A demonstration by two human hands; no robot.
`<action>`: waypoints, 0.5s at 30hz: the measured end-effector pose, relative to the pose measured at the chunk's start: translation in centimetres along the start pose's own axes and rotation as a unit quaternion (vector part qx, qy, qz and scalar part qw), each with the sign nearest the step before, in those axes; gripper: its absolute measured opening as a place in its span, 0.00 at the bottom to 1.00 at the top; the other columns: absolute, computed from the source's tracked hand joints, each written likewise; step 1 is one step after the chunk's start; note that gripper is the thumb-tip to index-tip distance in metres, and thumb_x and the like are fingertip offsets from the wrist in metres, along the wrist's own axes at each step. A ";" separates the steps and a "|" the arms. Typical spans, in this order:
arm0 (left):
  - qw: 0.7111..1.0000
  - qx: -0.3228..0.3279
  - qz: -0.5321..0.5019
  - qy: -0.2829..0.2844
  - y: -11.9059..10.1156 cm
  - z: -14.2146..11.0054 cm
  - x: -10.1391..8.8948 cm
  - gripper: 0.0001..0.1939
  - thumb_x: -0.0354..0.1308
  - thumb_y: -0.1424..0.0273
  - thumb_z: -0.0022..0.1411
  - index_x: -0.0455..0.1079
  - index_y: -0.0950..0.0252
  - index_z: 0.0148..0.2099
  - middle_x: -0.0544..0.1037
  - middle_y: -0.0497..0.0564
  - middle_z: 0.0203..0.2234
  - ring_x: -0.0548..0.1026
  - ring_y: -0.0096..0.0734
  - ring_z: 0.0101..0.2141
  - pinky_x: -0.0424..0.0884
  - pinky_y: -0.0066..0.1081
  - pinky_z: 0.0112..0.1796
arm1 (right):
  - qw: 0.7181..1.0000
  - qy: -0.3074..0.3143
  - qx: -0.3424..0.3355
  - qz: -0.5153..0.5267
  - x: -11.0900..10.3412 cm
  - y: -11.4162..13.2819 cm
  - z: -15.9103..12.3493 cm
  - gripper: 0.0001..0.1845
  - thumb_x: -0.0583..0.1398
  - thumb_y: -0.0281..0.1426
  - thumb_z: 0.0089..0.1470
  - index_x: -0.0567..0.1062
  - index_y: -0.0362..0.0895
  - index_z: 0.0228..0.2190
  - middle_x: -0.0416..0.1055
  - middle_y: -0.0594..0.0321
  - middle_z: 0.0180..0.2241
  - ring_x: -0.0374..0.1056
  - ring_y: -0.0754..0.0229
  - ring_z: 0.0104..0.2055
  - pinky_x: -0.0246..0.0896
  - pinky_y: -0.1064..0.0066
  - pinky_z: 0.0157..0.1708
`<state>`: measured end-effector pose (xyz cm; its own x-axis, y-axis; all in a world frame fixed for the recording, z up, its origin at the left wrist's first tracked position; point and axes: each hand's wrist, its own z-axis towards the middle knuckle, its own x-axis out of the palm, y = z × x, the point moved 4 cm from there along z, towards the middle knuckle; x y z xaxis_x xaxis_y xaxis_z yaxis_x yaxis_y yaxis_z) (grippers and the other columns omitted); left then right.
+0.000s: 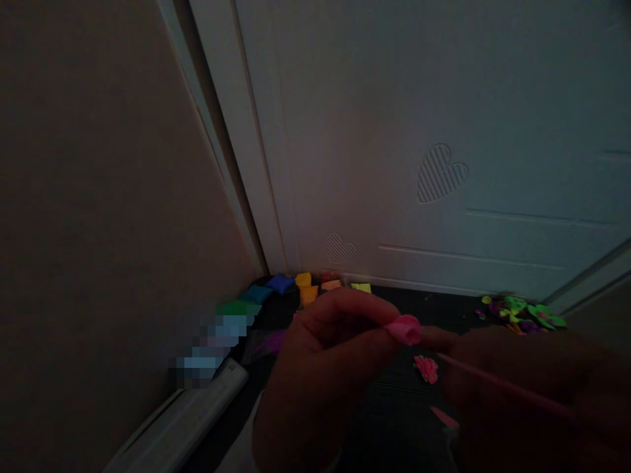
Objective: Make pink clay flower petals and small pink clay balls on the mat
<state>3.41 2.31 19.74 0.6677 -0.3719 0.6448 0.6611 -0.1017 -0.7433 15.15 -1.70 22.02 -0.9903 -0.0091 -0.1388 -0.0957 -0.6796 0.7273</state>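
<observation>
A small pink rolled bud [405, 330], seemingly of modelling clay, is pinched between the thumb and fingertips of my left hand [335, 355]. Its open, curled end faces right. My right hand [522, 374] is close beside it, with one fingertip at the bud's right edge. Across that hand lies a thin pink stick [503, 381], its tip pointing toward the bud; the dim light hides most of the gripping fingers. On the dark surface below sits a pink ruffled clay flower [426, 369]. Nearer me is a pointed pink piece [444, 416], partly covered.
Coloured packets, among them a blue one [280, 284] and an orange one [308, 295], line the back left. Colourful clay pieces [530, 315] cluster at the back right. A long pale box [187, 420] lies along the left wall. A white panel [369, 131] with heart reliefs rises behind.
</observation>
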 end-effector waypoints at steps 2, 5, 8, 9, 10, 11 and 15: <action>1.000 0.008 0.010 -0.011 0.0 -0.1 -0.2 0.03 0.60 0.74 0.44 0.69 0.62 0.25 0.72 0.44 0.22 0.70 0.24 0.26 0.67 0.25 0.28 | 1.000 0.021 0.009 0.007 0.0 0.3 0.1 0.09 0.53 0.42 0.47 0.71 0.53 0.26 0.69 0.69 0.22 0.69 0.62 0.35 0.66 0.71 0.34; 0.998 0.027 0.040 -0.030 -0.1 -0.3 -0.4 0.03 0.60 0.73 0.44 0.69 0.61 0.25 0.72 0.43 0.22 0.70 0.24 0.27 0.67 0.26 0.30 | 0.998 0.055 0.019 0.001 0.2 0.4 0.3 0.10 0.53 0.43 0.45 0.71 0.53 0.24 0.70 0.68 0.23 0.68 0.61 0.36 0.65 0.71 0.36; 0.997 0.034 0.058 -0.034 -0.1 -0.4 -0.5 0.03 0.59 0.73 0.45 0.69 0.61 0.27 0.72 0.43 0.23 0.70 0.24 0.27 0.67 0.26 0.31 | 0.998 0.049 0.025 -0.011 0.1 0.4 0.4 0.12 0.53 0.44 0.45 0.71 0.51 0.22 0.69 0.66 0.19 0.69 0.60 0.35 0.66 0.71 0.34; 0.997 0.034 0.059 -0.032 -0.1 -0.4 -0.5 0.03 0.59 0.72 0.45 0.69 0.61 0.27 0.72 0.43 0.23 0.70 0.24 0.27 0.67 0.26 0.30 | 0.998 0.047 0.023 -0.019 0.0 0.4 0.4 0.12 0.54 0.44 0.44 0.71 0.51 0.21 0.69 0.66 0.19 0.69 0.60 0.35 0.66 0.72 0.33; 0.997 0.033 0.059 -0.030 -0.1 -0.4 -0.5 0.03 0.59 0.72 0.45 0.69 0.61 0.27 0.72 0.44 0.23 0.70 0.24 0.27 0.67 0.26 0.30 | 0.998 0.045 0.021 -0.029 0.0 0.4 0.3 0.12 0.54 0.44 0.44 0.70 0.51 0.20 0.69 0.66 0.19 0.69 0.60 0.35 0.66 0.73 0.33; 0.997 0.033 0.058 -0.028 -0.1 -0.4 -0.6 0.03 0.59 0.72 0.45 0.69 0.61 0.27 0.72 0.44 0.23 0.70 0.24 0.27 0.67 0.26 0.30 | 0.998 0.041 0.018 -0.041 -0.1 0.3 0.1 0.12 0.54 0.44 0.44 0.70 0.51 0.20 0.69 0.66 0.19 0.69 0.60 0.35 0.66 0.74 0.32; 0.997 0.035 0.059 -0.029 -0.2 -0.4 -0.7 0.04 0.60 0.72 0.44 0.70 0.61 0.27 0.72 0.45 0.23 0.70 0.25 0.27 0.67 0.26 0.30 | 0.998 0.010 0.006 -0.068 0.0 -0.1 -0.2 0.13 0.54 0.46 0.43 0.70 0.52 0.19 0.68 0.66 0.19 0.68 0.61 0.36 0.66 0.75 0.31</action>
<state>2.66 2.18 19.33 0.7594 -0.3233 0.5646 0.5979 0.0046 -0.8015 15.15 -1.74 21.80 -0.9659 0.0672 -0.2499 -0.2298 -0.6671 0.7086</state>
